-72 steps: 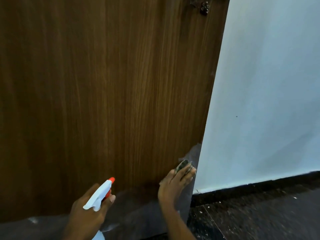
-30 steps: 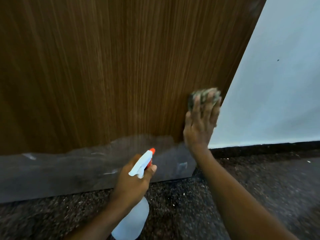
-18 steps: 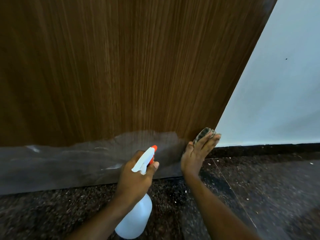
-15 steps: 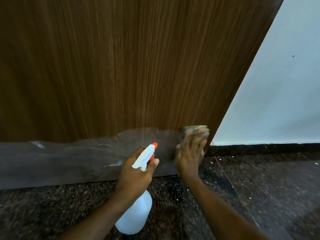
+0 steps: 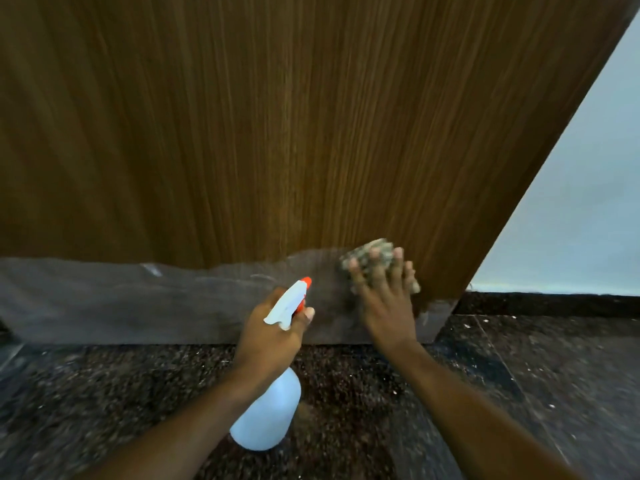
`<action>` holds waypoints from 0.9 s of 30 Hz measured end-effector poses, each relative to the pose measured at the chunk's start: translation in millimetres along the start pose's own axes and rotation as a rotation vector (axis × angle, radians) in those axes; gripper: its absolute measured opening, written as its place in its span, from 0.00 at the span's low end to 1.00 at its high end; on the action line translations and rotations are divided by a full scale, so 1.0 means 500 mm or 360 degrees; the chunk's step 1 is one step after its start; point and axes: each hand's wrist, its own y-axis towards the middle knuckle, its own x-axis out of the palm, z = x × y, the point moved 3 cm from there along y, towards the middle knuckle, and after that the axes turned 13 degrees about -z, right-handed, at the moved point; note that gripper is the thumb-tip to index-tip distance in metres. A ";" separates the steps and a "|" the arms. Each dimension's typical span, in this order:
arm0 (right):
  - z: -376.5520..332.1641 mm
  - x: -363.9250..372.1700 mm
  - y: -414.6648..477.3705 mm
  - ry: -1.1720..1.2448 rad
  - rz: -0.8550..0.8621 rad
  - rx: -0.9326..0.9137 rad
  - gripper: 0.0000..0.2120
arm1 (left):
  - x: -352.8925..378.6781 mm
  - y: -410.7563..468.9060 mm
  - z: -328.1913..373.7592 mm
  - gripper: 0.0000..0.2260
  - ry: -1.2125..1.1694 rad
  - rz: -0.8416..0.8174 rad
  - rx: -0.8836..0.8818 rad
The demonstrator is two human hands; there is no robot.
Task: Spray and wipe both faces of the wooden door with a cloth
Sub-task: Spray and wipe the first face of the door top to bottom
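Note:
The brown wooden door (image 5: 277,126) fills the upper view; a dull grey film-covered strip (image 5: 104,299) runs along its bottom. My right hand (image 5: 384,299) presses a speckled grey-green cloth (image 5: 367,254) flat against the door's lower right part, fingers spread and straight over it. My left hand (image 5: 273,330) grips the neck of a white spray bottle (image 5: 270,414) with a white trigger head and an orange nozzle (image 5: 305,282) that points at the door, just left of the cloth.
A dark speckled stone floor (image 5: 346,393) lies below the door. To the right stands a pale wall (image 5: 581,209) with a black skirting (image 5: 554,303). The door's right edge (image 5: 540,168) slants up to the right.
My right hand has slid the cloth down the door's right side to the lower strip, then a little left and up. The bottle hand has stayed nearly in place.

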 end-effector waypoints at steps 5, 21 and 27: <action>0.031 0.033 -0.095 -0.0306 -0.0174 -0.0293 0.43 | -0.026 -0.013 0.005 0.12 -0.0057 0.0014 -0.0028; -0.095 0.018 0.020 -0.0753 -0.0276 -0.0971 0.45 | -0.175 -0.097 -0.035 0.14 0.0025 0.0235 -0.0140; -0.142 -0.042 0.069 -0.0464 -0.0156 -0.0496 0.37 | -0.260 -0.107 -0.031 0.13 -0.0047 0.0315 -0.0134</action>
